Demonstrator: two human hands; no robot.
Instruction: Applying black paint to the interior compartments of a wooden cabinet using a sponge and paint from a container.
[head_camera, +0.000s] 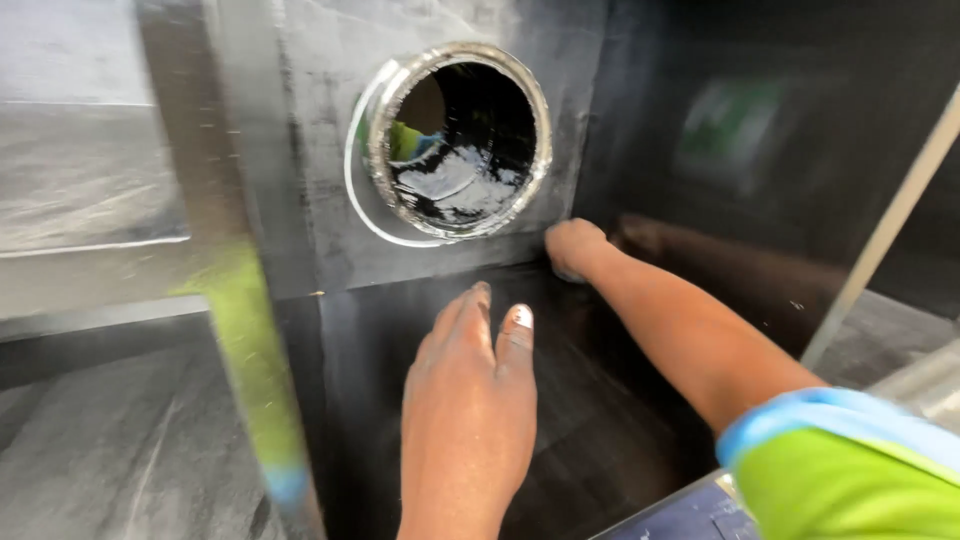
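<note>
Big black panel (420, 150) filling most of the view, standing upright, matte and scuffed with greyish streaks all over. Round hole cut through the upper part, lined with a shiny metal ring (455, 140), silvery and a bit crinkled along the edge like foil. Thin pale arc drawn on the panel just left of and below the ring. Dark and glossy inside the hole, with a few bright reflections and a bit of green showing.

Left hand (470, 400) low in the middle, back of the hand toward the camera, fingers (515, 335) stretched out straight and held together, pointing up at the lower half of the panel. Gripping nothing; hard to say whether the tips actually touch the surface.

Right hand (575, 248) reaching in from the right on a bare forearm, curled into a loose fist and pressed against the panel just below and right of the ring. Can't tell if anything sits inside that fist. Green sleeve with a blue cuff (840, 450) at the bottom right.

Glossy dark wall (780, 150) to the right, mirroring the forearm. Blurry green stripe (245, 340) running down the left edge of the panel, grey surface (90, 200) beyond it. Thin pale rod (890, 220) slanting along the far right.
</note>
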